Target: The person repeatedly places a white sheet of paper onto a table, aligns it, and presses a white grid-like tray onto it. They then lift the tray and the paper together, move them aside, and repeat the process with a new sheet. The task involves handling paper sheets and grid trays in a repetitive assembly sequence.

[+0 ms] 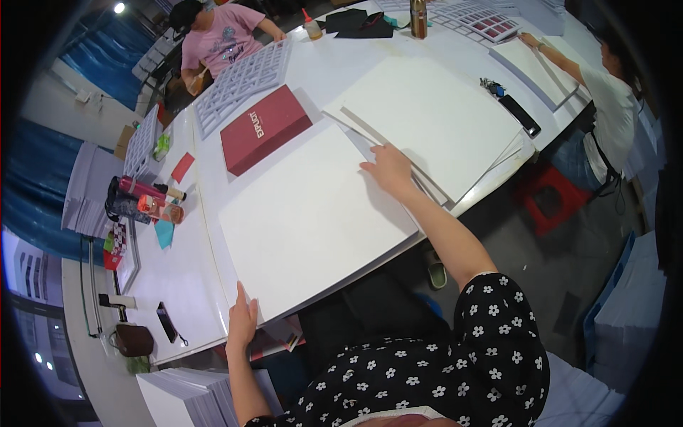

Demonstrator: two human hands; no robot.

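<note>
A large white board (306, 213) lies flat on the white table (178, 277) in front of me. My left hand (242, 320) rests on its near left corner, fingers spread over the edge. My right hand (390, 169) presses flat on its far right edge, where it meets a stack of similar white boards (434, 114). Neither hand grips anything.
A dark red box (262, 128) and a white lattice insert (242, 82) lie beyond the board. Bottles (146, 199) and a phone (166, 322) sit at the left. Two other people work at the far side and right end. A red stool (551, 196) stands on the floor.
</note>
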